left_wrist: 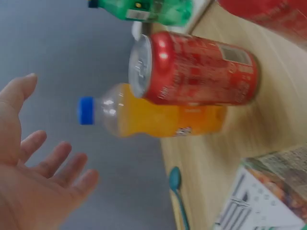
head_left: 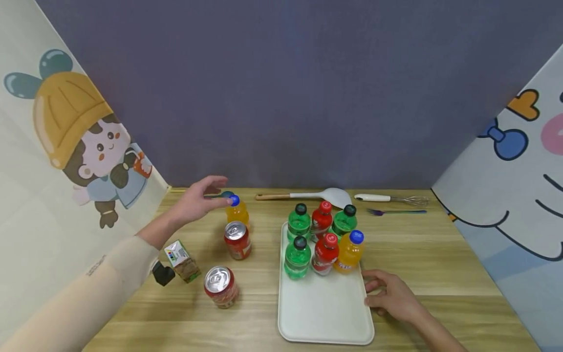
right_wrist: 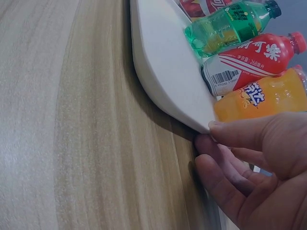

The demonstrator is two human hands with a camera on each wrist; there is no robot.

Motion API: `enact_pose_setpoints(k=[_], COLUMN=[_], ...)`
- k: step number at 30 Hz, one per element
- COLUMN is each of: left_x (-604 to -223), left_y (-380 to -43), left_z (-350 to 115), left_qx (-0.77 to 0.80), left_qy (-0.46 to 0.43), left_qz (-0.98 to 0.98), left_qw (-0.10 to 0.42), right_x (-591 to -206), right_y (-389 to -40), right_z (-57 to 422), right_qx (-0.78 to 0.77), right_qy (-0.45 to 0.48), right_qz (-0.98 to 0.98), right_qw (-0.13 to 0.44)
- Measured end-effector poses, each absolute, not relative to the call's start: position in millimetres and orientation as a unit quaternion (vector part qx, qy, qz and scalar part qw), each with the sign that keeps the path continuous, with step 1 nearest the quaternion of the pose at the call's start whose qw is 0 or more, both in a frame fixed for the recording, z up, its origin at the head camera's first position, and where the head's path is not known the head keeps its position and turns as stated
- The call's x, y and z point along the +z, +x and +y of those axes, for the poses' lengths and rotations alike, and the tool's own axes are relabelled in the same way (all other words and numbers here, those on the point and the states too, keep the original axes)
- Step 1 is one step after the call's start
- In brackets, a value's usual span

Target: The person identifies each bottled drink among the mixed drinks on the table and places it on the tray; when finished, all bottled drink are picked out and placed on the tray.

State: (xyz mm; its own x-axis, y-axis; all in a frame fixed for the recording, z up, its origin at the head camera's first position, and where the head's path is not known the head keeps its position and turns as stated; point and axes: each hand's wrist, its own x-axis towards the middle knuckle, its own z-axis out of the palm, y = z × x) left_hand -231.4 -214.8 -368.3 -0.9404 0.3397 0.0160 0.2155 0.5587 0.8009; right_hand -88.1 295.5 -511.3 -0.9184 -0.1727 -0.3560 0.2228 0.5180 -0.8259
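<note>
My left hand (head_left: 197,199) is beside the blue cap of an orange soda bottle (head_left: 238,213) standing at the back of the table. In the left wrist view its fingers are spread, apart from the bottle. At the right, my right hand (head_left: 391,295) pinches the edge of a white tray (head_left: 325,313); the right wrist view has the thumb on the rim and a finger below it. The tray's far half bears three green bottles (head_left: 297,259), two red bottles (head_left: 325,254) and another orange soda bottle (head_left: 349,253), all upright.
Two red cans (head_left: 238,242) stand left of the tray, with a small drink carton (head_left: 183,263) and a black object (head_left: 163,274) farther left. A white spatula (head_left: 336,197), a whisk (head_left: 391,198), a fork (head_left: 396,212) and a dark teal spoon (left_wrist: 175,179) lie along the back.
</note>
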Motion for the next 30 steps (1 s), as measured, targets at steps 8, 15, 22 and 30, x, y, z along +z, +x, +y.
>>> enact_pose_setpoints(k=[8,15,22,30], left_x=[-395,-411,-419,-420], left_y=[-244,-247,-246,-245], left_z=[-212,-202,-199,-198], left_qx=[0.429,0.425,0.439,0.450], left_qy=[0.153,0.149,0.137,0.119], left_qz=[0.886,0.888,0.883,0.881], left_qw=[0.094,0.095,0.092,0.083], right_x=[-512,-513,-513,-514], right_y=[-89,-88,-87,-88], right_z=[296,297,297,297], right_qx=[-0.493,-0.500,-0.503,-0.498], right_qy=[0.017,0.006,0.001,0.009], right_qz=[0.845,0.842,0.841,0.844], right_qw=[0.206,0.202,0.202,0.200])
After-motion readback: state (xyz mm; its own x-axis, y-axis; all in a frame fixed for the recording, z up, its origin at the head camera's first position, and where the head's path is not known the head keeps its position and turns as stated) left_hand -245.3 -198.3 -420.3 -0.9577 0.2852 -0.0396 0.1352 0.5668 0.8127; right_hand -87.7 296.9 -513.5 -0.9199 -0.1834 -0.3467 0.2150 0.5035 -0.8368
